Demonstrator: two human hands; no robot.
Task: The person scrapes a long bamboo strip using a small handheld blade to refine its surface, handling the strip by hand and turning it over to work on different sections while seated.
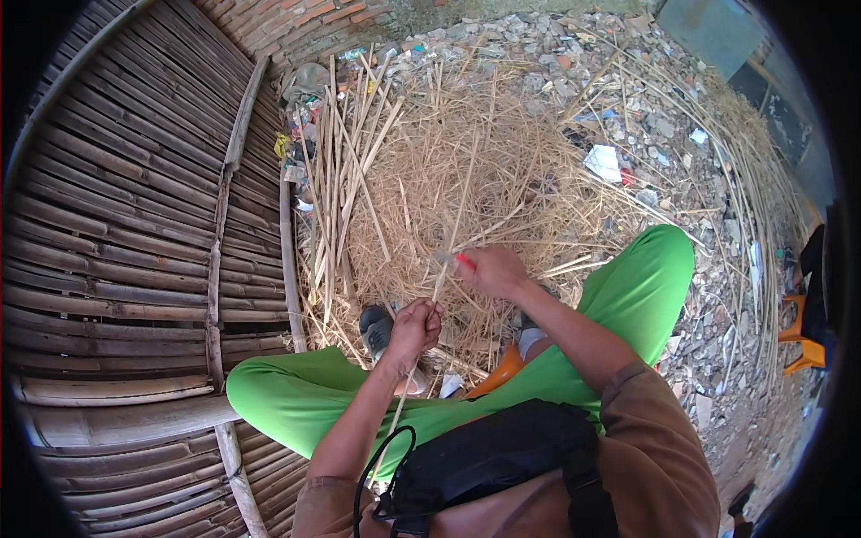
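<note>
My left hand [415,328] is closed around a long thin bamboo strip [401,403]. The strip slants from beside my lap up through the fist and away over the shavings. My right hand [495,272] grips the red handle of a small knife [465,262]. Its short grey blade lies at the strip, just beyond my left fist; whether it touches the strip I cannot tell. Beneath both hands spreads a heap of pale bamboo shavings [430,188].
Cut bamboo strips [336,197] lie at the heap's left, beside a bamboo slat wall [117,224]. Rubble and litter [664,125] cover the ground at right, with more long strips [744,179]. An orange plastic stool [801,345] stands far right. A brick wall [296,27] closes the back.
</note>
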